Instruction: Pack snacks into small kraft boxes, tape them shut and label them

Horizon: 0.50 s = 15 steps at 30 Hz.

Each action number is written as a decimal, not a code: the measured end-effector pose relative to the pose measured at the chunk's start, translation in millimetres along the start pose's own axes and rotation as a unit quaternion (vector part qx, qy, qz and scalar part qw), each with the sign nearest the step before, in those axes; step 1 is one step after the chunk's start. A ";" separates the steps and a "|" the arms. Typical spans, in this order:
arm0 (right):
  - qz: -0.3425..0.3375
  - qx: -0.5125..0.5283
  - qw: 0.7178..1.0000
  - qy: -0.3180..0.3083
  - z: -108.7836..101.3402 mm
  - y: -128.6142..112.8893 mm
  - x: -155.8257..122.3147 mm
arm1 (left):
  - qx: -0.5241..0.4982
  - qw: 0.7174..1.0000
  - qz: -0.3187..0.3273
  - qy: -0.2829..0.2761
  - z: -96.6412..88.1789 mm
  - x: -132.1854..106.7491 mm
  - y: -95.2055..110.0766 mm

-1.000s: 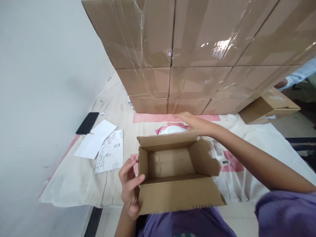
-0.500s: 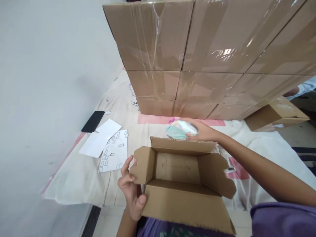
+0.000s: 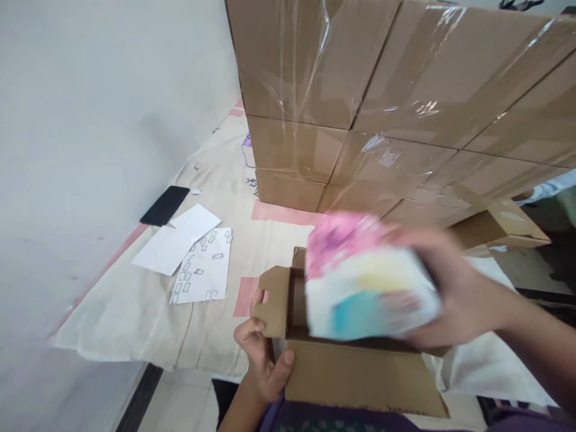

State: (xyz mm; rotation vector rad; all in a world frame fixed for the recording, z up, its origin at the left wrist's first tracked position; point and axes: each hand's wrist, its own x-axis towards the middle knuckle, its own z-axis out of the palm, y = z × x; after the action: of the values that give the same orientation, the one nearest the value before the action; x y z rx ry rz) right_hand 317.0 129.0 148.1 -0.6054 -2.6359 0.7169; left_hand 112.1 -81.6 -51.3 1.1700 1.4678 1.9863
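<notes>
An open brown cardboard box (image 3: 360,378) is tipped toward me, its flaps spread. My left hand (image 3: 267,354) grips its left side, fingers behind the side flap and thumb on the front flap. Over the box's opening, my right hand (image 3: 450,288) holds a small pink, white and teal packet (image 3: 371,282), blurred by motion. The packet covers much of the box's inside and its right flap. Whether it touches the box I cannot tell.
Taped brown cartons (image 3: 306,144) form a wall behind. On the cream sheet (image 3: 112,318) at left lie a black phone-like slab (image 3: 165,205), a blank paper (image 3: 175,243) and a paper with small drawn rectangles (image 3: 202,270). Another open box (image 3: 508,225) stands at right.
My right hand has brought the packet from behind the box toward me, over its opening. My left hand keeps its hold on the box. The view has shifted slightly.
</notes>
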 end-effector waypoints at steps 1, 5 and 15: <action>-0.039 -0.037 0.995 -0.085 13.7 -7.7 5.2 | -0.004 1.000 -0.009 -0.004 -1.2 -4.3 -2.8; -0.054 -0.178 0.937 -0.297 60.9 -18.2 18.1 | -0.005 1.000 -0.004 -0.025 -6.6 -16.5 -7.9; 0.012 -0.326 0.870 -0.369 104.2 -17.6 19.7 | 0.056 0.996 0.011 -0.065 -6.3 -22.7 -9.3</action>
State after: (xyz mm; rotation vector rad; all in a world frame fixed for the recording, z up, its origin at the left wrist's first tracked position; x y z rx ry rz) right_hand 250.6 83.5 77.0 -0.6080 -3.6293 -0.0074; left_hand 118.5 -98.4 -69.2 1.3417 1.5222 1.8250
